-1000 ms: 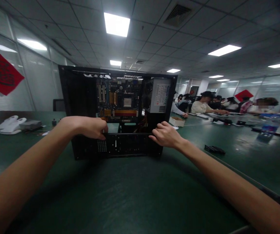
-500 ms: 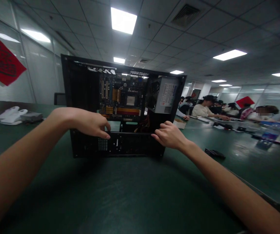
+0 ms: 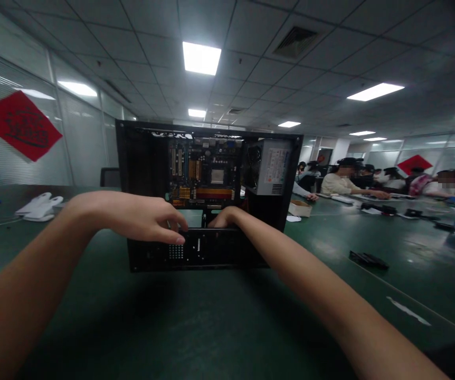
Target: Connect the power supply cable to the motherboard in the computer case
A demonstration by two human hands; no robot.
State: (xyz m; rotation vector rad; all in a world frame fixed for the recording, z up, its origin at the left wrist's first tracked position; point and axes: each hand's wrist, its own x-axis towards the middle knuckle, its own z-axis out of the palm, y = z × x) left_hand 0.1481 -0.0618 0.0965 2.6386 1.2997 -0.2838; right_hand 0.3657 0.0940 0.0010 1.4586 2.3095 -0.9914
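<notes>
An open black computer case [image 3: 227,253] stands on the green table in front of me, its inside facing me. Mounted within it are a motherboard [image 3: 206,158] and, at upper right, a grey power supply [image 3: 272,166] with a fan. My left hand [image 3: 148,217] hooks over the case's lower metal panel, thumb on the near side and fingers curled at its top edge. My right hand [image 3: 225,215] reaches over that same panel into the case, below the motherboard. Its fingertips are hidden behind the panel, so what they touch does not show.
White moulded pieces [image 3: 40,207] lie at the left. To the right are a black flat part [image 3: 368,259], a white strip [image 3: 408,310] and a small open box [image 3: 299,208]. Several people sit working along the table at far right.
My right hand has left the panel's top right edge and moved left into the case. My left hand stays at the panel. The view has tilted up slightly.
</notes>
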